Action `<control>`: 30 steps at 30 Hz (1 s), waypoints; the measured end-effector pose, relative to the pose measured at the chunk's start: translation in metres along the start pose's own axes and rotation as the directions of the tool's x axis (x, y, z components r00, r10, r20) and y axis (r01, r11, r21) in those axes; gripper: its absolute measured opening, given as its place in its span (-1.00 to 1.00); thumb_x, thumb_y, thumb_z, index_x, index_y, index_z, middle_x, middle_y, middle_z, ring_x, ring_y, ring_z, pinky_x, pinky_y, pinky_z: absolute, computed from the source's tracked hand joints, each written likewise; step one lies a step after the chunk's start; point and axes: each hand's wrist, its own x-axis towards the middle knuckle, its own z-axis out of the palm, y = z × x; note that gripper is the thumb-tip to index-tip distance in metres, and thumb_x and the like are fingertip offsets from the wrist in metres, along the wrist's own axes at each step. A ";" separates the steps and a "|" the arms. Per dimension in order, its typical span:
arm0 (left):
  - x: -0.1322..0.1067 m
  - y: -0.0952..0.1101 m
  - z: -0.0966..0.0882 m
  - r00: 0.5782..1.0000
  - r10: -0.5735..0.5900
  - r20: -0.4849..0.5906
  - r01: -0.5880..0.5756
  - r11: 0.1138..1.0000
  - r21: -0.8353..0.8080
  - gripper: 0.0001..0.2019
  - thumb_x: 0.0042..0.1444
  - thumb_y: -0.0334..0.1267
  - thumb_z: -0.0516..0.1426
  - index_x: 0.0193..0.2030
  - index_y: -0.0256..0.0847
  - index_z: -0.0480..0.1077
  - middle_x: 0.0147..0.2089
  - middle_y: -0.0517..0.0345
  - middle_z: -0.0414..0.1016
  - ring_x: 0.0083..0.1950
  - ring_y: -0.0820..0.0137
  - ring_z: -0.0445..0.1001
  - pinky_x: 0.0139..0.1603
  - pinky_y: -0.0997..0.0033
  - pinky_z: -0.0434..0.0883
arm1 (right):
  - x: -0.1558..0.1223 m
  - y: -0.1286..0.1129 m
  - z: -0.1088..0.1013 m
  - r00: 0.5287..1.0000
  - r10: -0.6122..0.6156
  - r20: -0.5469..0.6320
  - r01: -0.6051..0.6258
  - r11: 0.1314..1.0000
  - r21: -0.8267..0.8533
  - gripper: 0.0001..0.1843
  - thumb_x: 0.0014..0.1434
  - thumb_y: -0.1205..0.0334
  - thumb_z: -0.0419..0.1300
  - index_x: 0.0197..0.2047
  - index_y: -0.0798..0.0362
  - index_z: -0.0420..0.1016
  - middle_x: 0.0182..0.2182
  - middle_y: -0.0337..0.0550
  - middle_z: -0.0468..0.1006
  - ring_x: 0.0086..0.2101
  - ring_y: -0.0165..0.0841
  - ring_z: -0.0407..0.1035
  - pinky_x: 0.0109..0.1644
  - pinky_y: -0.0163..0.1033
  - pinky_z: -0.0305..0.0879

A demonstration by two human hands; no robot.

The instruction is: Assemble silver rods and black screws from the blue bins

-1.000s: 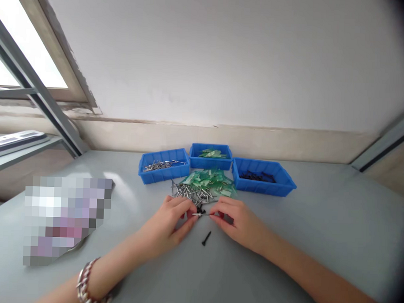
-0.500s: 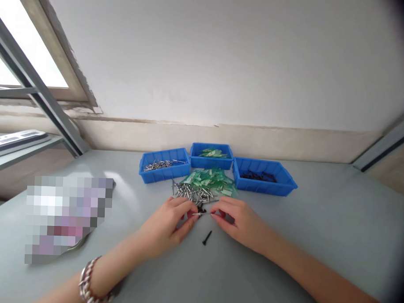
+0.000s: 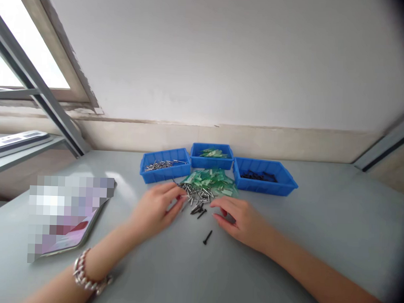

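My left hand (image 3: pixel 156 208) is at the left edge of a heap of silver rivets (image 3: pixel 198 194), thumb and index finger close together. A thin pale sliver shows at their tips; it looks like a silver rivet, slightly blurred. My right hand (image 3: pixel 241 217) rests just right of the heap, thumb and fingers apart, nothing between them. Between the hands lie several black screws (image 3: pixel 197 209). One more black screw (image 3: pixel 207 237) lies alone, nearer to me. Green plastic packets (image 3: pixel 210 178) lie behind and partly against the rivets.
Three blue bins stand at the back: a left bin (image 3: pixel 166 172) with silver rivets, a middle bin (image 3: pixel 211 162) with green packets, a right bin (image 3: pixel 265 186) with black screws. A partly pixelated phone (image 3: pixel 83 235) lies at left. A power strip (image 3: pixel 20 140) sits on the side shelf.
The thin silver rivet no longer spans between both hands. My left hand has moved left and away from me, uncovering the black screws. My right hand stays put, its fingers now parted.
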 end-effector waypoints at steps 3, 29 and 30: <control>0.004 -0.018 -0.019 0.979 -0.074 -0.189 0.097 0.989 0.113 -0.82 0.20 -0.24 -0.03 -0.28 -0.19 0.36 -0.34 0.16 0.43 -0.39 0.45 0.38 -0.36 0.49 0.30 | 0.000 0.002 0.001 1.000 0.007 0.005 -0.007 1.000 -0.016 -0.78 0.20 0.31 0.03 -0.09 0.09 0.36 -0.22 -0.09 0.50 -0.37 -0.38 0.36 -0.24 -0.27 0.29; 0.005 -0.055 -0.009 0.934 -0.151 -0.323 0.286 0.859 0.425 -0.78 0.17 -0.22 -0.02 -0.15 -0.22 0.37 -0.10 -0.06 0.32 -0.12 0.20 0.36 -0.18 0.23 0.25 | 0.001 0.003 0.004 0.994 0.070 0.085 -0.063 0.995 -0.077 -0.79 0.19 0.38 0.01 -0.13 0.06 0.39 -0.25 -0.11 0.49 -0.29 -0.32 0.38 -0.20 -0.22 0.32; 0.005 -0.051 -0.005 0.959 -0.113 -0.262 0.219 0.878 0.425 -0.80 0.18 -0.24 -0.03 -0.19 -0.21 0.38 -0.11 -0.05 0.32 -0.15 0.23 0.36 -0.18 0.24 0.24 | 0.001 0.004 0.004 0.994 0.067 0.082 -0.060 0.995 -0.076 -0.79 0.19 0.38 0.01 -0.14 0.06 0.40 -0.26 -0.11 0.48 -0.29 -0.33 0.38 -0.20 -0.22 0.32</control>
